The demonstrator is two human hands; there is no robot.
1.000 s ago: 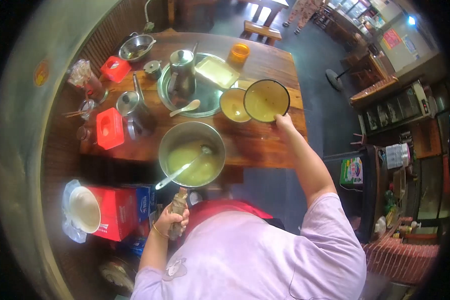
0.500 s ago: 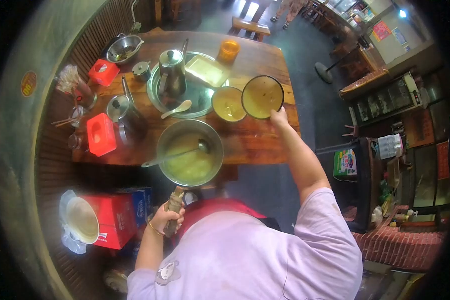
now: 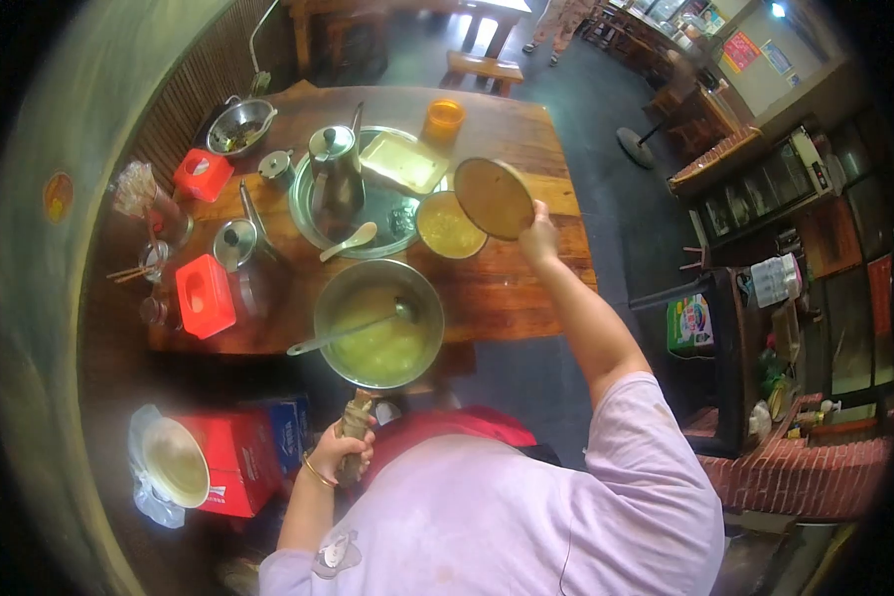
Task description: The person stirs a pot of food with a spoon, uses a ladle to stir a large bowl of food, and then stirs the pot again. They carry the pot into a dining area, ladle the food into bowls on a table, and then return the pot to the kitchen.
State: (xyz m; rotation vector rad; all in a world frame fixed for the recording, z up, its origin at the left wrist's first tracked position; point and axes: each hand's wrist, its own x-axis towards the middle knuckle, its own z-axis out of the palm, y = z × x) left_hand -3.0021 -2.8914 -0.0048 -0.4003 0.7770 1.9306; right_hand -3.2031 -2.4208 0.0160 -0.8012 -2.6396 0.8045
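Note:
My left hand (image 3: 342, 449) is wrapped round the cloth-covered handle (image 3: 356, 422) of a large metal pot (image 3: 433, 350). Pale yellow-green contents fill part of the pot, and a ladle (image 3: 338, 336) lies in it. My right hand (image 3: 539, 238) grips the right edge of a round, dark-rimmed lid (image 3: 495, 201), which is tilted above the table. Close to the lid's lower left sits a round bowl of yellow food (image 3: 451, 224). Left of that bowl, a white spoon (image 3: 349, 243) rests on the edge of a round metal tray (image 3: 302, 207).
On the wooden table (image 3: 507, 298) stand two metal kettles (image 3: 336, 179), (image 3: 236, 243), red boxes (image 3: 205, 296), an orange container (image 3: 445, 116) and a metal bowl (image 3: 240, 127). A white bowl (image 3: 176, 462) sits low at left. A person (image 3: 563, 25) stands far back.
The round lid in my right hand has tilted and shifted slightly left, showing less of its face. My left hand still holds the pot handle. The whole view has shifted a little.

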